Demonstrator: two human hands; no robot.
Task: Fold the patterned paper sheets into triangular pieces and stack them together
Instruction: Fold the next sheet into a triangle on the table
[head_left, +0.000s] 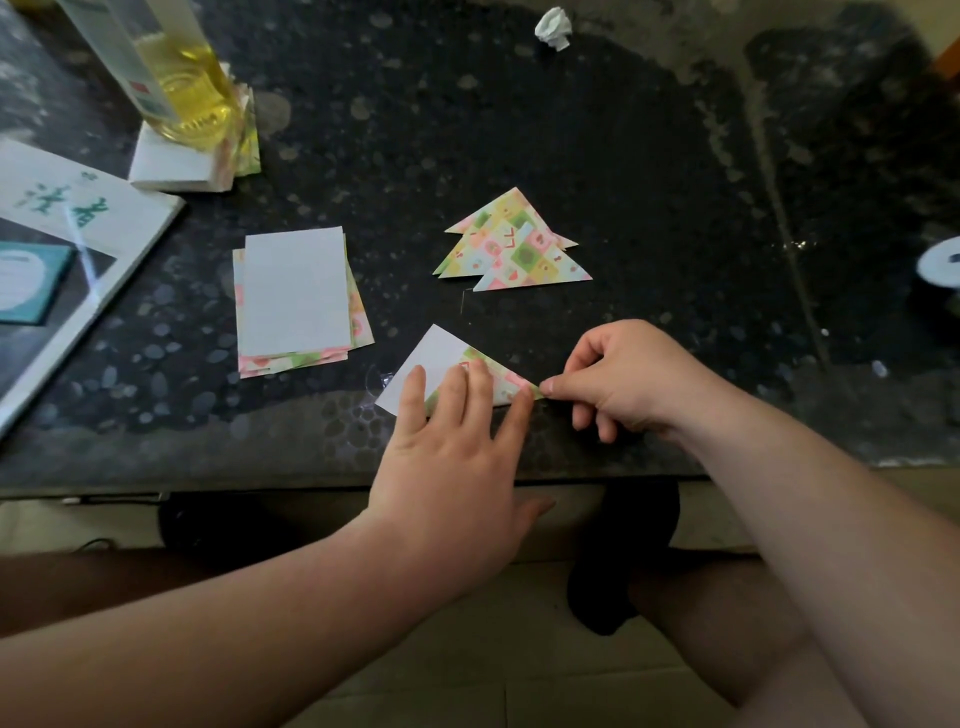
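Two hands work on one half-folded sheet (437, 359), which lies on the dark table (649, 182) just right of the pile of flat sheets (296, 293) and closer to the table's near edge. I see the left hand (457, 467) spread flat, its straight fingers pressing down on the sheet's patterned flap. The right hand (618, 384) pinches the sheet's right tip between thumb and forefinger, the other fingers curled under. The stack of folded triangles (511, 244) sits well right of the pile, slightly farther back. Behind the pile to the left stands a bottle (176, 78) of yellow liquid, and a crumpled paper ball (553, 28) lies far back to the pile's right.
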